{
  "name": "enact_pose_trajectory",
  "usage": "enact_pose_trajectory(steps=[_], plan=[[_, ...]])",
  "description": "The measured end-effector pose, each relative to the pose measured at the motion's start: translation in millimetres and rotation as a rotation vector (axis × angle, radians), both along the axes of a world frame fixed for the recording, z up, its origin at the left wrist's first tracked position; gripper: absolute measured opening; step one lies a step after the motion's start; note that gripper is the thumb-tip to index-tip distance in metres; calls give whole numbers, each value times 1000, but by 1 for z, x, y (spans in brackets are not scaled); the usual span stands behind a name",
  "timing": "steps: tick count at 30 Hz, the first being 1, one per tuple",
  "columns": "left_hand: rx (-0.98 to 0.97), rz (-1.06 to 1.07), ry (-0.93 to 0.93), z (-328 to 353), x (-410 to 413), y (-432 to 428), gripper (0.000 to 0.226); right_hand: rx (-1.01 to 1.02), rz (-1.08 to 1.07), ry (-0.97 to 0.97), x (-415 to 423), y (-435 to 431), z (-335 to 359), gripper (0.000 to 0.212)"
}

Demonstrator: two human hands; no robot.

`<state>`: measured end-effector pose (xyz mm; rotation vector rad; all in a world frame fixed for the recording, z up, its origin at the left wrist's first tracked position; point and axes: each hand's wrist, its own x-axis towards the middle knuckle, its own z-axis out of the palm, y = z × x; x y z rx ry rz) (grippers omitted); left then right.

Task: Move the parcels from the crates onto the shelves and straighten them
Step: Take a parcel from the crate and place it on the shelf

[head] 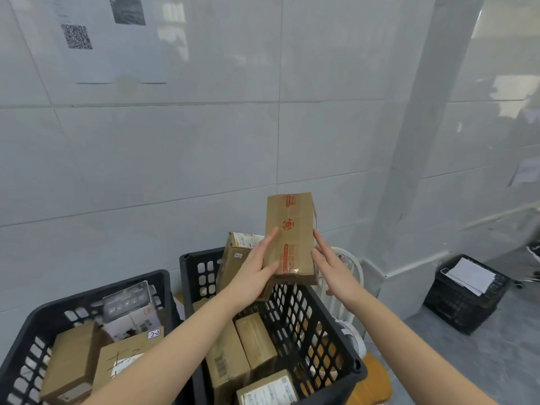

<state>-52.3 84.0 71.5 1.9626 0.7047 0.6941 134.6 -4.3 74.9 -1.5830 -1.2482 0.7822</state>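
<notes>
A tall brown cardboard parcel (292, 229) with red printed tape is held upright above the right black crate (330, 340). My left hand (257, 270) holds its left side and lower edge, fingers straight along the face and thumb across the front. On the parcel's right side lies my right hand (333, 264), fingers straight. The right crate holds several brown parcels (228, 358), one standing tall (233, 258) at its back. The left black crate (23, 346) holds brown boxes (70, 361) and a printed white box (128, 305).
A grey tiled wall stands close behind the crates, with a paper sheet and QR code (76, 36) taped high on the left. A white wire rack (347, 276) sits right of the crate. Another black crate with papers (464, 293) rests on the floor at right.
</notes>
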Motion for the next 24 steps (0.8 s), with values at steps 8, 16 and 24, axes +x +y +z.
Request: enact_pose_trajectory(steps=[8, 16, 24], plan=[[6, 80, 53, 0, 16, -1, 114, 43, -42, -183, 1, 7, 0, 50], [-177, 99, -40, -4, 16, -1, 113, 31, 41, 168, 14, -3, -6, 50], [-170, 67, -38, 6, 20, -10, 103, 114, -82, -102, 25, -15, -13, 69]])
